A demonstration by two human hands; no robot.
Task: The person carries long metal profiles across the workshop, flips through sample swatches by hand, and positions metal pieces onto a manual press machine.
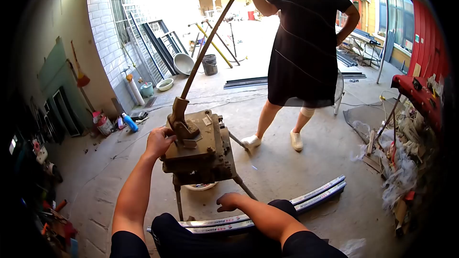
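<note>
A rusty metal press (203,143) on thin legs stands in front of me, with a long lever (213,36) rising from its socket. My left hand (160,142) is at the press's upper left edge, fingers bent beside the lever's base; whether it pinches a small piece there is hard to tell. Lower right of the press, my right hand (229,202) hangs above my lap with curled fingers, and nothing shows in it. Two long metal profiles (315,196) with printed film lie across my legs. Another person (306,43) in a dark dress holds the lever's top with one hand.
A bowl (201,187) sits under the press. Frames (155,43), a black bucket (209,64) and a basin (183,63) stand at the back left. Dark profiles (246,82) lie on the floor behind. Scrap and plastic (401,177) are piled at the right beside a red table (420,98).
</note>
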